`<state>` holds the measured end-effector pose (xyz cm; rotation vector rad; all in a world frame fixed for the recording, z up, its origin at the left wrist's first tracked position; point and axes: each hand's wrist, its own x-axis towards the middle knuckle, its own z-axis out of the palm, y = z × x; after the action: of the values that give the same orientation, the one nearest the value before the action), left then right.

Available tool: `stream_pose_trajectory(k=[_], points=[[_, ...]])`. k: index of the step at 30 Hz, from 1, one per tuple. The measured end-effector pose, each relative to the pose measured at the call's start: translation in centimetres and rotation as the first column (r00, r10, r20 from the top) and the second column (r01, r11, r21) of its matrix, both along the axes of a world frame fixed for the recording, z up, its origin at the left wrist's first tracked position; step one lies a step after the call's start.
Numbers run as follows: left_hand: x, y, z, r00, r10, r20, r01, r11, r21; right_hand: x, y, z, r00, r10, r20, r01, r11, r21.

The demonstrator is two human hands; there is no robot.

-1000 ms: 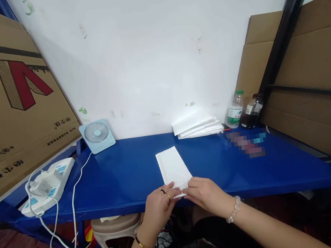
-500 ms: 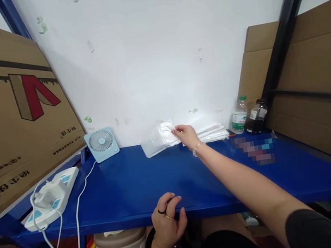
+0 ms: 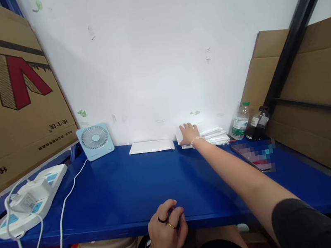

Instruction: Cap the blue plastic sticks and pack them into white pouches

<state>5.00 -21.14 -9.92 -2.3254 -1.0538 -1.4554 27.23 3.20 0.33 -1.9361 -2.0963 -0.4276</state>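
My right hand [image 3: 188,133] reaches across the blue table and rests on the left end of a stack of thin white plastic-like sheets or bags [image 3: 212,133]. Its fingers are spread on top, and a beaded bracelet circles the wrist. To its left, one flat white packet [image 3: 152,146] lies alone at the foot of the wall. My left hand [image 3: 168,228] hovers at the table's front edge, fingers loosely bent and holding nothing that I can see. It wears two rings.
A light-blue fan [image 3: 96,141] and a white power strip [image 3: 33,201] with cables occupy the left. A green-capped bottle [image 3: 240,122], a dark bottle [image 3: 257,124] and a partly blurred phone-like slab [image 3: 252,156] are at right. Cardboard boxes flank both sides of the blue table [image 3: 131,188].
My right hand has let go of the white packet, which now lies flat by the wall, and has moved right onto the stack. My left hand stays near the edge. The view has shifted slightly.
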Motion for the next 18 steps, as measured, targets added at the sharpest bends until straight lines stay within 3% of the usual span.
stream_pose_trajectory(k=[2, 7, 10, 12, 15, 18], points=[[0.2, 0.0, 0.0, 1.0, 0.013, 0.007, -0.013, 1.0, -0.003, 2.4, -0.3, -0.1, 0.992, 0.0, 0.126, 0.009, 0.998, -0.07], [0.1, -0.5, 0.2, 1.0, 0.018, 0.012, -0.017, 0.997, -0.07, 4.3, -0.9, 0.0, 0.984, 0.093, 0.151, -0.083, 0.994, -0.071], [0.2, -0.4, 1.1, 0.995, -0.008, 0.099, 0.037, 0.953, -0.3, 3.9, -1.5, 1.3, 0.981, 0.127, 0.148, -0.124, 0.992, -0.035], [0.6, 0.4, 2.0, 0.964, -0.012, 0.267, 0.144, 0.865, -0.481, 3.2, -2.5, 2.1, 0.981, 0.146, 0.126, -0.15, 0.988, 0.025], [2.0, 3.0, 3.4, 0.77, 0.017, 0.638, 0.437, 0.714, -0.547, 1.0, -5.6, 1.9, 0.968, 0.249, 0.019, -0.248, 0.948, 0.202], [3.7, 6.3, 4.5, 0.419, 0.188, 0.888, 0.676, 0.589, -0.444, -2.3, -10.1, -0.3, 0.888, 0.457, -0.05, -0.437, 0.872, 0.219]])
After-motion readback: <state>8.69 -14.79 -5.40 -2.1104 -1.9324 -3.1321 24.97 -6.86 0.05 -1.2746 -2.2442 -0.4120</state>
